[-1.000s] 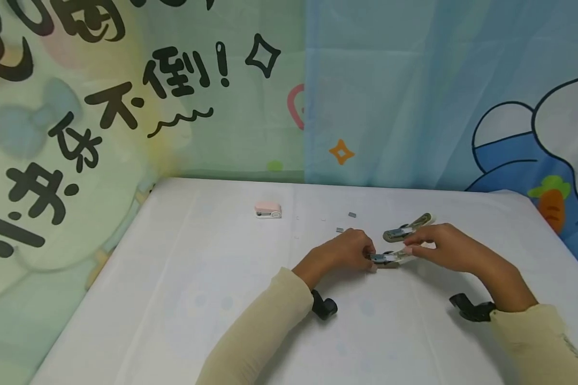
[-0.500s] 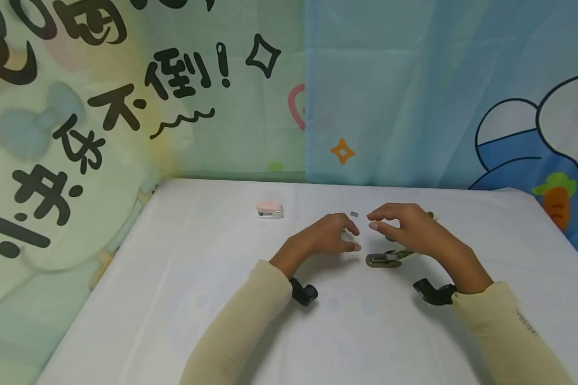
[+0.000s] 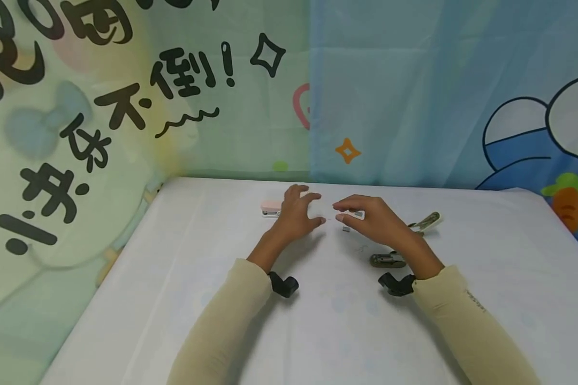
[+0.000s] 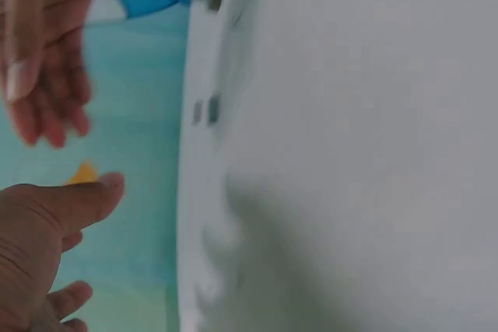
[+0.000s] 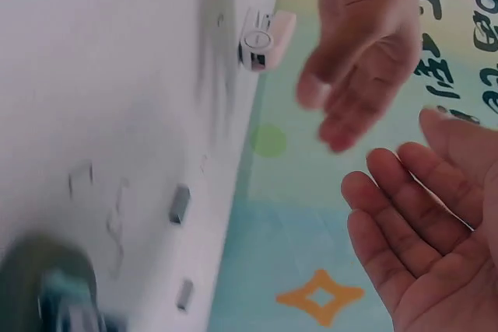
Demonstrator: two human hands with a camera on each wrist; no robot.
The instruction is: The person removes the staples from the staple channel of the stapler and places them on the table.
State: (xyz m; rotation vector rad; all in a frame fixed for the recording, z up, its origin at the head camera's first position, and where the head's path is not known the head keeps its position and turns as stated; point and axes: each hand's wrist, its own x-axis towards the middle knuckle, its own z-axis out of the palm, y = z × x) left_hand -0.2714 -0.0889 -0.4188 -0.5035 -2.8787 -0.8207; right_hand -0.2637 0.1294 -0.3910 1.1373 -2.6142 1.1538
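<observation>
Above the back half of the table, my left hand hovers with spread fingers and holds nothing. It partly covers a small pink stapler, which lies behind it. To its right is my right hand, fingers relaxed and nothing between them. Beneath the right hand lie two short grey staple strips, a nearer strip and a farther strip. Past the right wrist rest two olive-green staplers: a near one, partly hidden by the forearm, and a far one with its arm slanting up to the right.
Loose bent staples lie on the white tabletop near the strips in the right wrist view. A printed cloth backdrop stands along the far edge and left side. Each wrist wears a black camera mount.
Both hands have let go of the near green stapler and moved left and back. The left hand has come in front of the pink stapler; the near green stapler stays on the table.
</observation>
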